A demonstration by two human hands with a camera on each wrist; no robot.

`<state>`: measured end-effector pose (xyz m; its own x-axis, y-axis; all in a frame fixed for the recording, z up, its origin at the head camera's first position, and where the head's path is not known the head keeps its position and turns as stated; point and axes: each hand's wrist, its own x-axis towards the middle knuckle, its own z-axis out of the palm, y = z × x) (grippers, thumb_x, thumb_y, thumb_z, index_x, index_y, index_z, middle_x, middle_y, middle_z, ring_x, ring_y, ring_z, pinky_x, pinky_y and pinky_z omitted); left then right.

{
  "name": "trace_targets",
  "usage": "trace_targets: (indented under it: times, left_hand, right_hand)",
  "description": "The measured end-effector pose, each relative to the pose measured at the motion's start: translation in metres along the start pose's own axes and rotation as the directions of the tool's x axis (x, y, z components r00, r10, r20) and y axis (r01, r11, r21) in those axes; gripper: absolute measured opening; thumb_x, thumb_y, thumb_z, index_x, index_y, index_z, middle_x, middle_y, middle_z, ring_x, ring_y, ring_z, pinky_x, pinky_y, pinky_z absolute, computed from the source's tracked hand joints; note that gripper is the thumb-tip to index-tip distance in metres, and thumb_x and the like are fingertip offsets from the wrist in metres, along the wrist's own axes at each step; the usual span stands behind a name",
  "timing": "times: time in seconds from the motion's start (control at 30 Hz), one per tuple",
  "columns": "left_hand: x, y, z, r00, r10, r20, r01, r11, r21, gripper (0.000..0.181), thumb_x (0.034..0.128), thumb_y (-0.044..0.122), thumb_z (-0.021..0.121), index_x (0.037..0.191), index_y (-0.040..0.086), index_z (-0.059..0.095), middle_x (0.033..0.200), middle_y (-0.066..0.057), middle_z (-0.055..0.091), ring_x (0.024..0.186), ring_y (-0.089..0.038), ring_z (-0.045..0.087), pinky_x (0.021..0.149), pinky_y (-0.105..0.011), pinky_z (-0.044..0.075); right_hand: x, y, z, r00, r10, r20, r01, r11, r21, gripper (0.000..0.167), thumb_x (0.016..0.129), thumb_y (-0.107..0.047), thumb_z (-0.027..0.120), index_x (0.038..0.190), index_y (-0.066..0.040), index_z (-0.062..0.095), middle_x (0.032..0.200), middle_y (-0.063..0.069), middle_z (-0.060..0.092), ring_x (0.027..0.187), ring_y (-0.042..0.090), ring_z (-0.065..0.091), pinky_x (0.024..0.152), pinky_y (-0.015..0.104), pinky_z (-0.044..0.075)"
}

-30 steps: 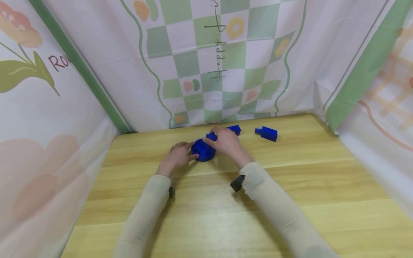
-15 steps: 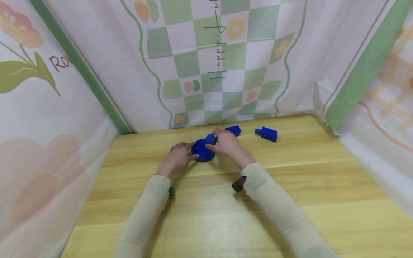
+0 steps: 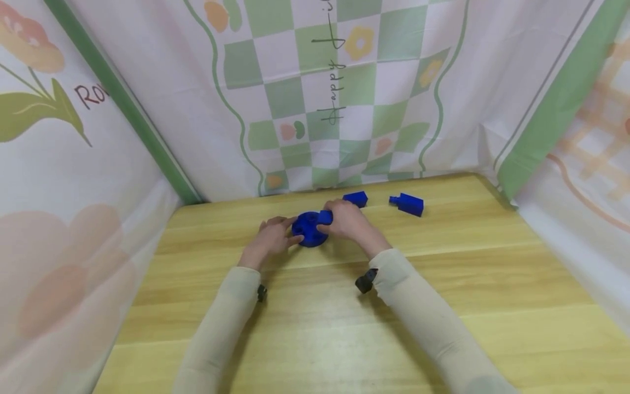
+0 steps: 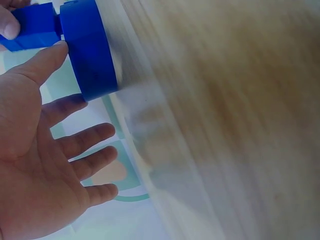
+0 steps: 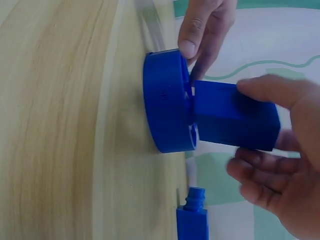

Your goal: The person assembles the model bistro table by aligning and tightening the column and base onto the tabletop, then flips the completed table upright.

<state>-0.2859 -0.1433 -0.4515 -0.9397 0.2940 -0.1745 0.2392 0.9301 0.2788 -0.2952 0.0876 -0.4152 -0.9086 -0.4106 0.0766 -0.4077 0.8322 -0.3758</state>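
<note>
Right hand (image 3: 347,220) pinches a blue block (image 5: 234,114) over the disc (image 5: 167,102), which the spread left hand (image 4: 37,150) touches

A round, thick blue disc (image 5: 167,102) with holes in its top lies flat on the tabletop (image 3: 315,328), left hand (image 3: 270,239) at its rim. A rectangular blue block (image 5: 235,115), pinched by the right hand (image 3: 348,220), stands roughly upright over it, narrow neck downward; whether seated is unclear.
</note>
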Motion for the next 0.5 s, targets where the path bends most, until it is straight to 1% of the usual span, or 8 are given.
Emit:
trace_targets:
  times: [0.07, 0.13, 0.2, 0.3, 0.37, 0.43, 0.5]
  left_hand:
    - [0.0002, -0.0001, 0.0005, 1.0, 0.002, -0.001, -0.002, 1.0, -0.003, 0.071, 0.0978, 0.06, 0.05, 0.157, 0.025, 0.032, 0.158, -0.012, 0.04, 0.152, -0.029, 0.025, 0.124, -0.06, 0.011]
    - [0.0003, -0.0002, 0.001, 1.0, 0.005, -0.006, -0.005, 1.0, -0.003, 0.071, 0.0978, 0.06, 0.05, 0.157, 0.025, 0.033, 0.158, -0.012, 0.041, 0.152, -0.03, 0.026, 0.124, -0.06, 0.011]
    - [0.001, -0.0003, 0.0014, 1.0, 0.009, -0.015, -0.009, 1.0, -0.004, 0.071, 0.0976, 0.059, 0.051, 0.157, 0.025, 0.033, 0.157, -0.012, 0.042, 0.152, -0.03, 0.026, 0.124, -0.061, 0.012]
    - [0.0017, -0.0002, 0.0022, 1.0, 0.01, -0.02, -0.01, 1.0, 0.007, 0.07, 0.0975, 0.06, 0.051, 0.156, 0.025, 0.034, 0.156, -0.011, 0.043, 0.151, -0.029, 0.027, 0.123, -0.061, 0.012]
    - [0.0021, -0.0002, 0.0016, 1.0, 0.006, -0.018, -0.006, 1.0, 0.001, 0.07, 0.0973, 0.06, 0.051, 0.156, 0.026, 0.035, 0.156, -0.011, 0.043, 0.151, -0.029, 0.028, 0.123, -0.062, 0.012]
    - [0.0019, -0.0001, 0.0009, 1.0, -0.003, -0.013, 0.003, 1.0, -0.005, 0.07, 0.0971, 0.06, 0.052, 0.156, 0.027, 0.034, 0.156, -0.011, 0.043, 0.151, -0.03, 0.028, 0.124, -0.061, 0.011]
    - [0.0012, 0.0001, 0.0003, 1.0, -0.015, -0.007, 0.015, 1.0, -0.015, 0.07, 0.0969, 0.06, 0.053, 0.156, 0.028, 0.034, 0.157, -0.011, 0.042, 0.151, -0.03, 0.027, 0.124, -0.061, 0.009]
  right_hand:
    - [-0.0006, -0.0002, -0.0007, 0.999, -0.031, 0.018, 0.031, 0.999, -0.019, 0.049, 0.086, -0.035, 0.074, 0.124, -0.005, 0.064, 0.118, 0.013, 0.07, 0.109, 0.033, 0.066, 0.094, 0.047, 0.054]
    - [-0.0011, -0.0004, -0.0009, 0.999, -0.047, 0.022, 0.047, 0.999, -0.024, 0.052, 0.086, -0.031, 0.074, 0.13, -0.007, 0.061, 0.123, 0.014, 0.069, 0.112, 0.034, 0.066, 0.096, 0.048, 0.054]
    - [-0.0014, -0.001, -0.0004, 0.999, -0.05, 0.016, 0.051, 0.998, -0.034, 0.052, 0.088, -0.034, 0.073, 0.132, -0.011, 0.059, 0.124, 0.013, 0.069, 0.111, 0.034, 0.067, 0.094, 0.048, 0.054]
    - [-0.0023, -0.0013, 0.0013, 0.999, -0.045, 0.011, 0.045, 0.998, -0.051, 0.051, 0.09, -0.045, 0.071, 0.13, -0.016, 0.058, 0.121, 0.011, 0.07, 0.105, 0.033, 0.068, 0.089, 0.048, 0.056]
    - [-0.0022, -0.0011, 0.0018, 0.998, -0.057, 0.027, 0.058, 0.997, -0.059, 0.053, 0.089, -0.049, 0.071, 0.129, -0.017, 0.059, 0.121, 0.01, 0.07, 0.106, 0.032, 0.069, 0.09, 0.048, 0.056]
    - [-0.0025, -0.0005, 0.0017, 0.996, -0.076, 0.056, 0.079, 0.996, -0.05, 0.053, 0.087, -0.045, 0.075, 0.13, -0.017, 0.06, 0.124, 0.011, 0.069, 0.111, 0.033, 0.067, 0.095, 0.048, 0.054]
    - [-0.0028, 0.0003, 0.0015, 0.992, -0.101, 0.076, 0.105, 0.994, -0.039, 0.052, 0.087, -0.035, 0.077, 0.132, -0.015, 0.06, 0.128, 0.011, 0.068, 0.117, 0.032, 0.065, 0.1, 0.047, 0.052]
